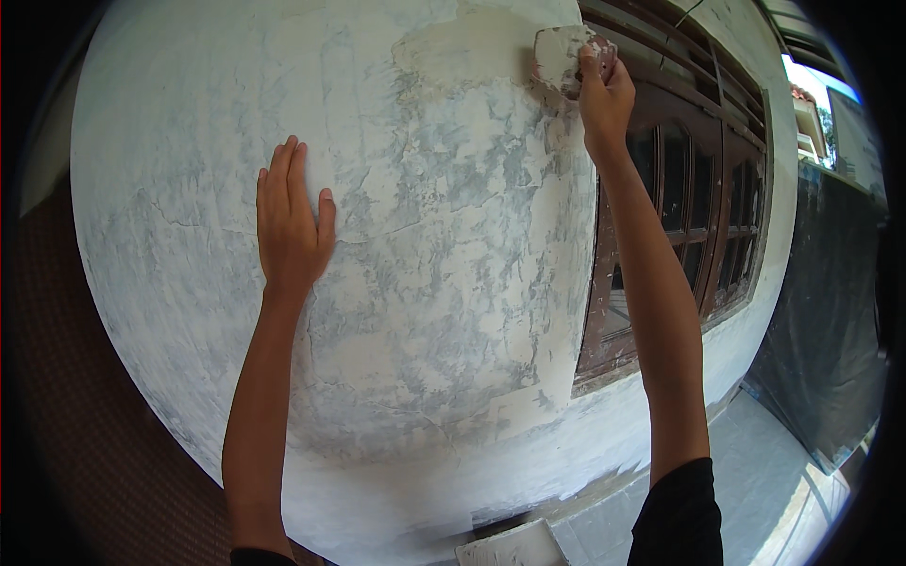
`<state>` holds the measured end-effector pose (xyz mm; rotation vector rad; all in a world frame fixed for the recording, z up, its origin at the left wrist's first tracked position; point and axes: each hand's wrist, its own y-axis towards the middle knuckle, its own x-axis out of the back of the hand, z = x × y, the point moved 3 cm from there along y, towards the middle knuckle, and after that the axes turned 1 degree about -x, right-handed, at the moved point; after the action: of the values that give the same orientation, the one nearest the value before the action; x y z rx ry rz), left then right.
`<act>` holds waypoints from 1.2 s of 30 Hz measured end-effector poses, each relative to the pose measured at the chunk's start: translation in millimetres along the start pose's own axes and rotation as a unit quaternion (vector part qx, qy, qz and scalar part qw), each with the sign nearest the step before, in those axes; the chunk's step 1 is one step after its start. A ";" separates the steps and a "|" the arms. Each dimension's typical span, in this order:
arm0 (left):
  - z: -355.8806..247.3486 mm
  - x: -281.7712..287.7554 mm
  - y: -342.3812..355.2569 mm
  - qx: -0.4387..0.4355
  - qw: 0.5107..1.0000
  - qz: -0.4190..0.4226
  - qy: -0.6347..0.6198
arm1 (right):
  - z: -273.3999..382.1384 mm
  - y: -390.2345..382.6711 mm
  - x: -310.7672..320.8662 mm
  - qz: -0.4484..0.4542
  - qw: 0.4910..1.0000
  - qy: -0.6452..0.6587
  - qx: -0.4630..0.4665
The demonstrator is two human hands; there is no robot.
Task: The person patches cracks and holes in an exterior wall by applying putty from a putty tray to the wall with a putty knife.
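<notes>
My left hand [293,212] lies flat against the patchy white and grey plastered wall [434,283], its fingers pointing upward and slightly apart. High on the right, my right hand [603,99] grips a flat putty scraper [559,58] smeared with pale filler, with a reddish-brown part under my fingers. The scraper's blade is against the wall beside the upper edge of the window opening, near a damp-looking cream patch [462,47].
A brown wooden window [708,208] with barred vent slats [736,71] is set in the wall at right. Beyond hangs a dark sheet [821,311] above a grey tiled floor [764,472]. A pale board or tray [505,552] sits low at the bottom, and brown textured surfacing [75,330] borders the left.
</notes>
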<state>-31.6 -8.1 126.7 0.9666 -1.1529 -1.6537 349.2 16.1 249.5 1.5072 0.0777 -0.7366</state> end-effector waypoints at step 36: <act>2.0 -3.5 -3.4 0.000 1.000 -0.007 -0.007 | 77.2 -44.7 -80.1 0.165 0.982 -0.078 0.055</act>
<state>-33.2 -3.6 124.3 0.9667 -1.1584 -1.6740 234.7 -18.5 257.3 1.5141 -0.3292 -0.5939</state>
